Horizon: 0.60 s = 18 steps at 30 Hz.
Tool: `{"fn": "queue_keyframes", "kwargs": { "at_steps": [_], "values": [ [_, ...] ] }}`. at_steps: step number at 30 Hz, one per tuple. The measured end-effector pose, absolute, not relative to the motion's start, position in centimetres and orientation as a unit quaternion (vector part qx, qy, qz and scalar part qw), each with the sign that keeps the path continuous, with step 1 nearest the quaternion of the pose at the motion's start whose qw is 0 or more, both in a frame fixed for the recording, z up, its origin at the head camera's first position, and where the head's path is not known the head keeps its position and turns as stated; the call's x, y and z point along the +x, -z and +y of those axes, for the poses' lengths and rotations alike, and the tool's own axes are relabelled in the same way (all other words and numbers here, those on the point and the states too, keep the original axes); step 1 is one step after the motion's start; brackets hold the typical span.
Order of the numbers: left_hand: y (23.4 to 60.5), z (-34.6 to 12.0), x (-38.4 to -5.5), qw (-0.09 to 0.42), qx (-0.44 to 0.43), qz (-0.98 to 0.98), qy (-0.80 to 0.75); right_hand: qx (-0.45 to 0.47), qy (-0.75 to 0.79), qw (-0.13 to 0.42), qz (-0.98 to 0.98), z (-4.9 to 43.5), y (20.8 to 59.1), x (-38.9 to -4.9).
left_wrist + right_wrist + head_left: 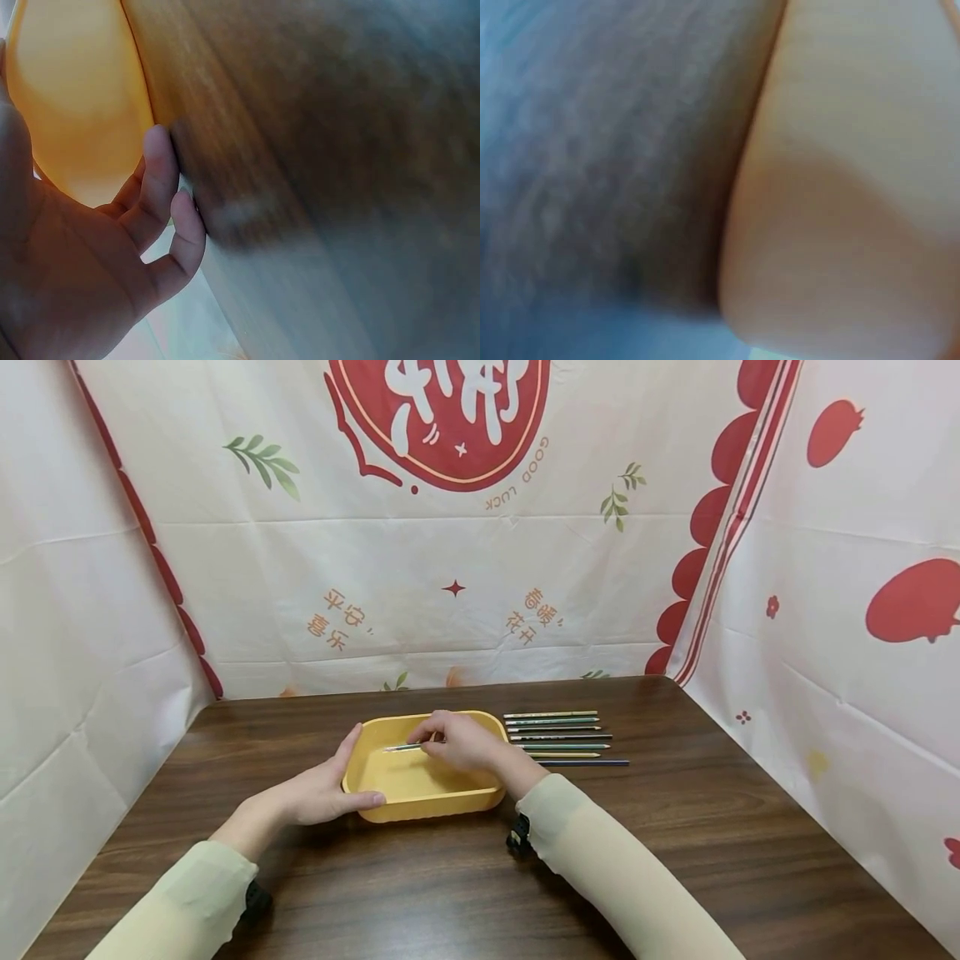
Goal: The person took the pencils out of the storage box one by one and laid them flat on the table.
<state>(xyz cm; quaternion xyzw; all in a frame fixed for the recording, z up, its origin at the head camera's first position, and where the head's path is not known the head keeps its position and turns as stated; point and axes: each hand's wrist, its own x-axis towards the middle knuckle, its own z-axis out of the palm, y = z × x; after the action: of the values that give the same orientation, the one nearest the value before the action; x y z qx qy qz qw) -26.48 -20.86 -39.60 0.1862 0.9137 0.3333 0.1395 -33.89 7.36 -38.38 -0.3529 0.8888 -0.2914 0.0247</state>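
A yellow plastic tray (pixel 431 807) with raised walls sits on the table in the head view. My left hand (pixel 318 789) holds its left end, the thumb along the front rim and the fingers around the outer side. In the left wrist view, the bent fingers of the left hand (pixel 97 240) lie against the tray's wall (pixel 142 82). Inside the tray, my right hand (pixel 465 743) pinches a thin dark pencil (pixel 405 747) low over the bottom. That hand covers part of the pencil. The right wrist view is blurred and shows the tray's outer wall (pixel 832 247) close up.
Several pencils, among them a blue one (pixel 588 763) and a green one (pixel 566 747), lie side by side to the right of the tray. Beneath everything is a dark wooden table (pixel 382 893). A printed cloth (pixel 420 552) hangs behind it and along both sides.
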Motion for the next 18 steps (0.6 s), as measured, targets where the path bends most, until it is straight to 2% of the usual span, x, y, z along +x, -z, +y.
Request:
{"fn": "queue_keyframes", "kwargs": {
  "at_steps": [9,18],
  "values": [
    [39.6,-20.7,-26.4,0.142,0.184,0.914,-0.334,-0.387,0.291,-0.02,0.875,9.4,36.0,-33.1],
    [39.6,-20.7,-26.4,0.132,0.187,0.917,-0.326,-0.372,0.291,-0.039,0.881,12.8,35.0,-32.1]
  ]
}}
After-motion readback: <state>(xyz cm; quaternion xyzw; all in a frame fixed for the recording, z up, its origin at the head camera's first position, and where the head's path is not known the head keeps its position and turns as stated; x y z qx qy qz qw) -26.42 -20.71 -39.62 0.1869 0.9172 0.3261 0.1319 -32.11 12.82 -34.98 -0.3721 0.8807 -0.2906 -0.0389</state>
